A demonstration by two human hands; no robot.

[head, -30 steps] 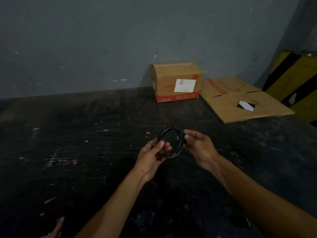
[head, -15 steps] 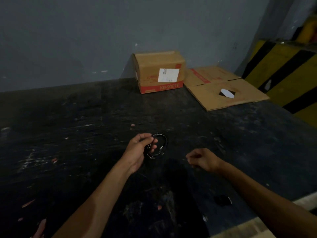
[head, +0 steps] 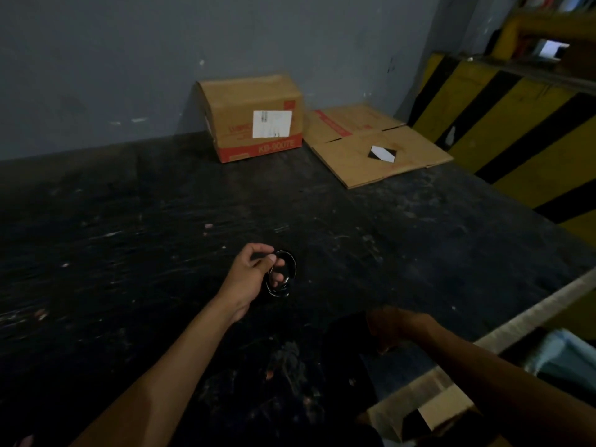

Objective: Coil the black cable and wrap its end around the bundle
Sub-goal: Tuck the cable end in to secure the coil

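— Where is the cable?

— In my left hand (head: 253, 271), out over the dark table (head: 419, 227). The black cable (head: 283, 274) is a small ring of loops, pinched on its near-left side between my thumb and fingers (head: 272, 259), and the ring hangs off to the right of my knuckles, low over the tabletop. I can't tell whether its bottom touches the surface.

— And your other hand?

— My right hand (head: 392, 327) is well apart from the coil, down by the table's near edge, fingers loosely curled and holding nothing as far as I can see; it's dim and blurred there.

— Which way does the ring lie?

— It's a slightly tall oval, running away from me, its open face turned partly up towards me.

— So what does the next move hinge on?

— I judge the coiling is done. I can't pick out the loose end, but if it still needs wrapping, the right hand has to reach forward and left, because the left is the one already on it.
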